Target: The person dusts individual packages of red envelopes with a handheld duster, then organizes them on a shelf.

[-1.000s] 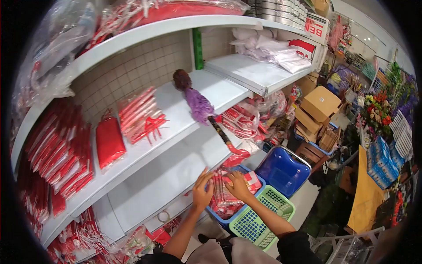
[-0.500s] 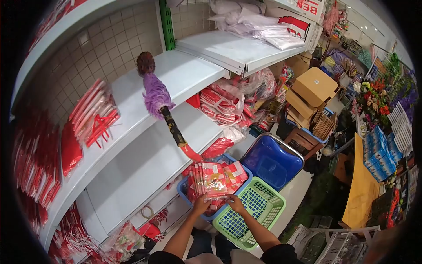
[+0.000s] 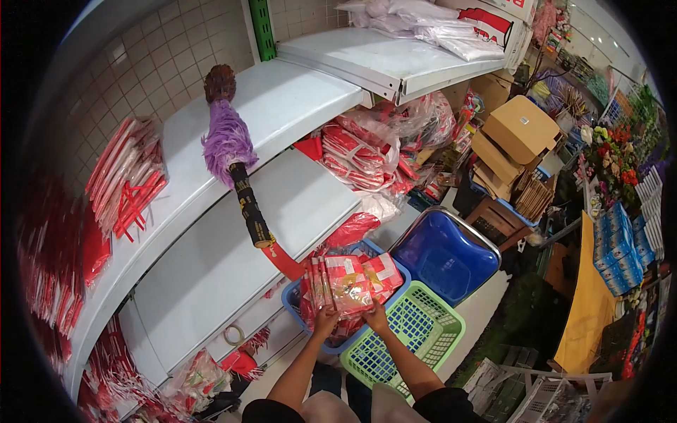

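Red-and-white packets [image 3: 348, 283] in clear plastic lie stacked at the top of a blue basket [image 3: 290, 310]. At their lower left edge, my left hand [image 3: 326, 321] has its fingers closed on the packets. My right hand [image 3: 376, 317] grips the lower right edge of the same packets. Plastic and glare hide some of the fingertips. Partly under my right forearm stands a green basket [image 3: 430, 310] with a lattice floor. A purple feather duster [image 3: 231, 141] with a dark handle lies across the shelf edge, above and left of the packets.
A blue-seated stool [image 3: 448, 250] stands beside the baskets. White shelves [image 3: 233, 211] curve along the left, with red packets [image 3: 130, 176] on the upper one. Bagged red goods [image 3: 360, 151] fill the space under the far shelf. Cardboard boxes [image 3: 518, 130] are stacked at the right.
The camera view has shifted slightly, so the shelves and duster appear further left. My right hand has come up closer against the packets' edge; my left hand stays at their lower left.
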A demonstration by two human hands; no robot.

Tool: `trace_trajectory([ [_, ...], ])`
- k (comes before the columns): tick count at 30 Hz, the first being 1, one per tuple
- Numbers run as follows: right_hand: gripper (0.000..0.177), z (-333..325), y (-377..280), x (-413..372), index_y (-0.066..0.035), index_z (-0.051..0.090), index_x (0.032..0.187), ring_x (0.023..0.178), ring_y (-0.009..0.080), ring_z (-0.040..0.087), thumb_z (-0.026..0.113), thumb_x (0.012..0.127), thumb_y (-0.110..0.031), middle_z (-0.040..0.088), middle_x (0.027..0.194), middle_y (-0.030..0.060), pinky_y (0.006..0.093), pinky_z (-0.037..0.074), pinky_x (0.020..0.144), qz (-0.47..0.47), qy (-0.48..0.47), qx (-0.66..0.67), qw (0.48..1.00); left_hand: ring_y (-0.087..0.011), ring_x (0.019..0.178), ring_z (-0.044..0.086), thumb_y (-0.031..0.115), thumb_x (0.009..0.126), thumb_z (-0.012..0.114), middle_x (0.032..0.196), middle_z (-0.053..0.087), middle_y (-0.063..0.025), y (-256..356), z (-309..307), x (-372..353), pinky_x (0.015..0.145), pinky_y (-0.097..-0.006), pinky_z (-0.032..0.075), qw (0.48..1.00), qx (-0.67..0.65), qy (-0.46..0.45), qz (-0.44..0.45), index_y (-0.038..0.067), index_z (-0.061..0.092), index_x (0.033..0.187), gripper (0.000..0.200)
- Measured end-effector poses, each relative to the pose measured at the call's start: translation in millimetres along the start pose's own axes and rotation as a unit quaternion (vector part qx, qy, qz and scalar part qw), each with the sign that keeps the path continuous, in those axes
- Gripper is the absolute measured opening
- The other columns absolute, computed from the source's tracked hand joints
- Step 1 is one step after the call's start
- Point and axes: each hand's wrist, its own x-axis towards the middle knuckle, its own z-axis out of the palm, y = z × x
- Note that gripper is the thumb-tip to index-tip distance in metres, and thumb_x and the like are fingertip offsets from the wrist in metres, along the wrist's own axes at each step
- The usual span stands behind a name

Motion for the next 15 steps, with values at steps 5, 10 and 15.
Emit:
trace_trajectory([
  [5,0.066,10,21,4,0.000,0.036,0.131,0.072,0.0164,0.057,0.068,0.075,-0.015,0.057,0.094,0.0108,0.0268,0.048,0.064,0.086,-0.041,0.173,0.980,-0.0135,0.065,0.061,0.014,0.078,0.067,0.080,0.062,-0.0105,11,9,11,0.053,-0.0291,0.049,0.998,0.055,0.008,-0.022,-0.001,0.054,0.109,0.037],
  [10,0.050,-21,-4,0,0.000,0.046,0.124,0.068,0.0128,0.056,0.060,0.083,-0.025,0.059,0.085,0.0065,0.0259,0.047,0.063,0.196,-0.162,0.278,0.926,-0.0150,0.068,0.060,0.008,0.080,0.060,0.080,0.061,-0.0115,-4,6,22,0.054,-0.0285,0.049,0.985,0.102,0.082,0.117,0.000,0.051,0.118,0.040],
  [15,0.042,-29,-18,-5,-0.003,0.052,0.115,0.068,0.0133,0.056,0.053,0.089,-0.035,0.061,0.087,0.0058,0.0276,0.048,0.065,0.255,-0.181,0.330,0.891,-0.0194,0.073,0.059,-0.001,0.083,0.050,0.099,0.056,-0.0125,81,1,-19,0.072,-0.0357,0.056,0.992,-0.117,-0.047,0.026,0.002,0.039,0.131,0.049],
])
